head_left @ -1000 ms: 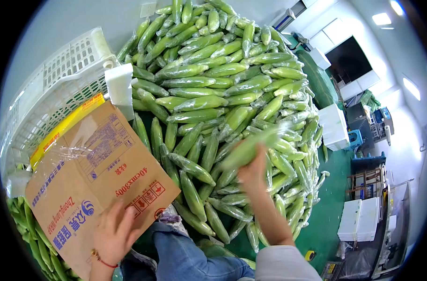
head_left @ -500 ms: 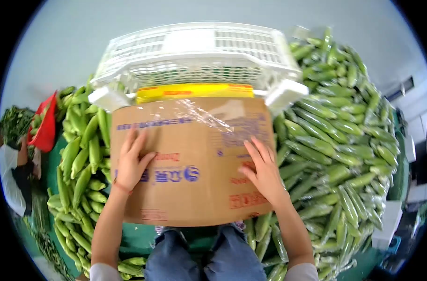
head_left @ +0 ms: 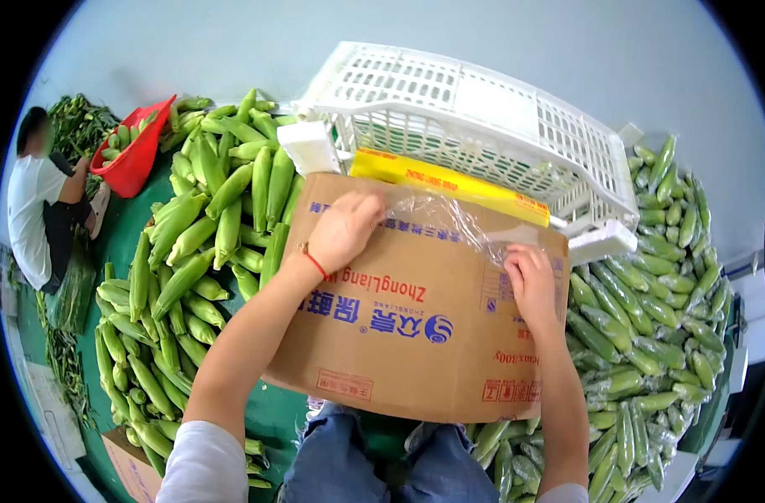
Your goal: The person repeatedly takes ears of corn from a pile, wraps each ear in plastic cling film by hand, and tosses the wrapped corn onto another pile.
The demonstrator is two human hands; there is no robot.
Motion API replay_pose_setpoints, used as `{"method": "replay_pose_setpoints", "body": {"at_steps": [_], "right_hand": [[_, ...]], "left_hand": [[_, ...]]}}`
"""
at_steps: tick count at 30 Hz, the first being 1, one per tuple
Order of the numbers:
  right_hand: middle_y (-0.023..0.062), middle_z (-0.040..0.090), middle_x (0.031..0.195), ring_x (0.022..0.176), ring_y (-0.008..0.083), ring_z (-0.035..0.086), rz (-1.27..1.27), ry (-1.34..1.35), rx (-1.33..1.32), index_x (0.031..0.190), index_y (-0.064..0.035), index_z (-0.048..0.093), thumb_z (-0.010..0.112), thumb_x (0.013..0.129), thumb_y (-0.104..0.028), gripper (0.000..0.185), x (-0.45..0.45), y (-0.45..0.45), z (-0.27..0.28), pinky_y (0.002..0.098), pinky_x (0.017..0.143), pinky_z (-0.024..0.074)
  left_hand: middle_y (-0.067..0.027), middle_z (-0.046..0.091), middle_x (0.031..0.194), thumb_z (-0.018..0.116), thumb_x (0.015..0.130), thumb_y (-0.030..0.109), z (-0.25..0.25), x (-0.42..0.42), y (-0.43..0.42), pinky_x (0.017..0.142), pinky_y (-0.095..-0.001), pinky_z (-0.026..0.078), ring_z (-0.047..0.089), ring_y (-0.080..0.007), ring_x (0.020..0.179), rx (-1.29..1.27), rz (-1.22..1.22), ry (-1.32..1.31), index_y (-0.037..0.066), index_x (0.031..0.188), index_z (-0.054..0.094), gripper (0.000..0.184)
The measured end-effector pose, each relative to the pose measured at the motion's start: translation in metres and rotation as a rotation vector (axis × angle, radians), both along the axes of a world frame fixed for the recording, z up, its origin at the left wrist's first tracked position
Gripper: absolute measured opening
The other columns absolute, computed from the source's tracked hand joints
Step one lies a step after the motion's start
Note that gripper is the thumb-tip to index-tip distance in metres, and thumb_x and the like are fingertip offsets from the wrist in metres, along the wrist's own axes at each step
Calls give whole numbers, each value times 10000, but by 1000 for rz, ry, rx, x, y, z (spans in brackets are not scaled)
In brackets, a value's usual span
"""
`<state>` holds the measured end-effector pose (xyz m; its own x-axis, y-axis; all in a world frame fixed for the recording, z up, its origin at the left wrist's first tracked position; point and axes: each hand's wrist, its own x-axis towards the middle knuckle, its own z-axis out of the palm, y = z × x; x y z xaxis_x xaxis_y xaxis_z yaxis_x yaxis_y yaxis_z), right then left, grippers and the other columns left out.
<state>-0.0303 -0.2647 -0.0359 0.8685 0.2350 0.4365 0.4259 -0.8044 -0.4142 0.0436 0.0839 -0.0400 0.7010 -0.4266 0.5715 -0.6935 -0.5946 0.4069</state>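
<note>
Over my knees lies a brown cardboard panel (head_left: 357,360) with blue and red print. Across its far edge stretches a strip of clear cling film (head_left: 450,220). My left hand (head_left: 349,228) is closed on the left end of this film, a red cord round its wrist. Toward the panel's right side my right hand (head_left: 533,281) pinches the film's other end. Just behind the film sits a long yellow cling film box (head_left: 450,186), propped against a white plastic crate (head_left: 483,126) that lies on its side.
Unwrapped corn cobs in green husks (head_left: 181,251) are heaped at left. Film-wrapped cobs (head_left: 651,327) are piled at right. Far left, a person (head_left: 39,201) sits beside a red basket (head_left: 135,155) holding cobs. A cardboard box (head_left: 131,465) stands at lower left.
Both hands have moved from lying spread on the cardboard to its far edge, and their fingers have closed on the film. The view has turned left, showing more of the seated person.
</note>
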Motion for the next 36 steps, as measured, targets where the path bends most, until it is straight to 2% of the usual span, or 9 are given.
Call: {"method": "replay_pose_setpoints", "body": {"at_steps": [5, 9, 13, 17, 19, 23, 26, 31, 36], "right_hand": [[110, 589, 920, 924, 238, 565, -282, 257, 523, 911, -29, 569, 584, 923, -86, 60, -57, -15, 7, 353, 845, 441], [80, 617, 884, 791, 124, 587, -244, 315, 199, 969, -24, 524, 542, 948, -97, 78, -152, -38, 9, 285, 739, 471], [72, 619, 737, 663, 132, 580, -234, 585, 548, 924, -9, 527, 523, 950, -70, 67, -229, -22, 0, 265, 648, 467], [161, 606, 902, 808, 315, 584, -19, 681, 148, 982, -14, 583, 545, 982, -149, 140, -234, -1, 29, 401, 748, 471], [155, 603, 902, 807, 298, 583, -32, 653, 71, 981, -13, 580, 545, 986, -163, 153, -230, 7, 37, 393, 754, 468], [139, 606, 883, 818, 300, 581, -44, 723, 57, 976, -12, 589, 532, 994, -163, 162, -223, 10, 47, 386, 771, 469], [103, 629, 791, 722, 191, 591, -61, 757, 33, 925, -1, 555, 526, 959, -83, 93, -219, 5, 41, 299, 692, 471], [110, 650, 759, 666, 154, 600, -204, 805, 207, 870, 22, 547, 555, 912, -36, 72, -227, 4, 28, 281, 647, 474], [105, 699, 767, 711, 277, 645, -210, 815, 143, 870, -14, 585, 554, 921, -88, 95, -225, 8, 31, 355, 690, 494]], "left_hand": [[-133, 618, 811, 587, 809, -5, 25, -70, 39, 678, -416, 509, 626, -347, 788, 28, 61, 24, 60, 887, 547, 109], [-68, 609, 833, 583, 771, 134, 36, -154, 72, 650, -392, 510, 637, -287, 790, -75, -221, 92, 83, 888, 578, 127], [-98, 678, 945, 597, 850, 51, 14, -254, 89, 730, -378, 548, 674, -275, 829, 18, -109, 73, 61, 953, 578, 105], [-87, 684, 921, 681, 802, 75, -13, -316, 86, 784, -386, 536, 673, -275, 869, -49, 44, 145, 40, 1006, 567, 236], [-127, 633, 940, 684, 773, 159, -29, -310, 132, 806, -431, 497, 613, -325, 881, 433, 57, 731, 60, 1004, 612, 261], [-187, 468, 1351, 649, 780, 198, -117, -247, 276, 1064, -525, 348, 441, -363, 1263, 667, 957, 251, 62, 1336, 434, 611], [-164, 209, 1583, 643, 864, 347, -97, -183, 351, 1184, -506, 156, 227, -331, 1454, 947, 1212, 640, 101, 1532, 187, 845], [-135, 519, 1292, 716, 809, 458, -118, -176, 376, 1039, -505, 374, 511, -291, 1220, 900, 1111, 1034, 55, 1350, 415, 738], [-178, 528, 1161, 683, 857, 373, -144, -270, 316, 908, -420, 445, 549, -319, 1083, -139, 1118, 1029, -14, 1170, 499, 530]]}}
